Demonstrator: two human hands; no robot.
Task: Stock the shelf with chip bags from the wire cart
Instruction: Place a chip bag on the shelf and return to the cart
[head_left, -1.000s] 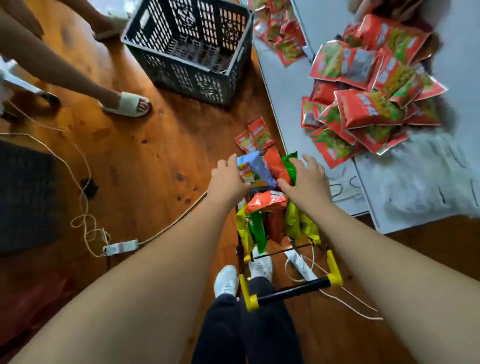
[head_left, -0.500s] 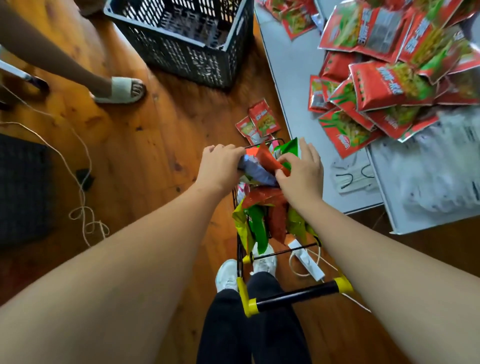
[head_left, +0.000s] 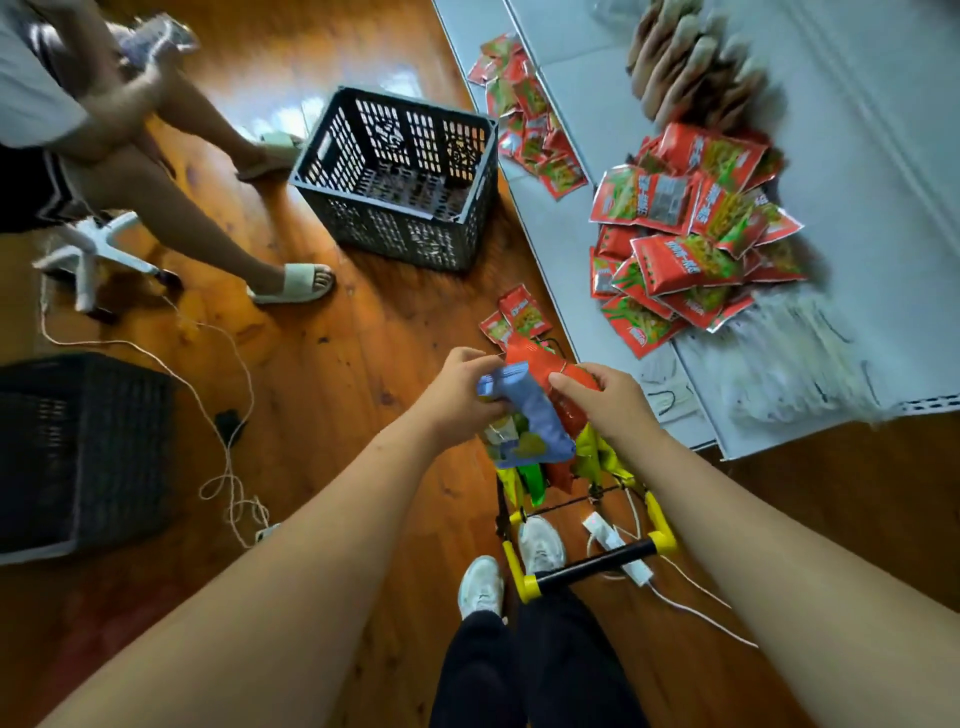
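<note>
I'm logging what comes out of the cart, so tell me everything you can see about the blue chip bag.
The blue chip bag is a glossy, puffy, lavender-blue pouch with yellow-green pictures near its lower end. It is tilted, above the wire cart. The left hand grips its left side, and the right hand's fingertips meet its upper right edge, beside an orange bag. Its print is too blurred to read.

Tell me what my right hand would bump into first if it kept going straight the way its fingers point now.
The right hand points left, toward the left hand. First in line is the crinkly blue-purple chip bag between them, which its fingertips seem to touch already; depth is unclear.
</note>
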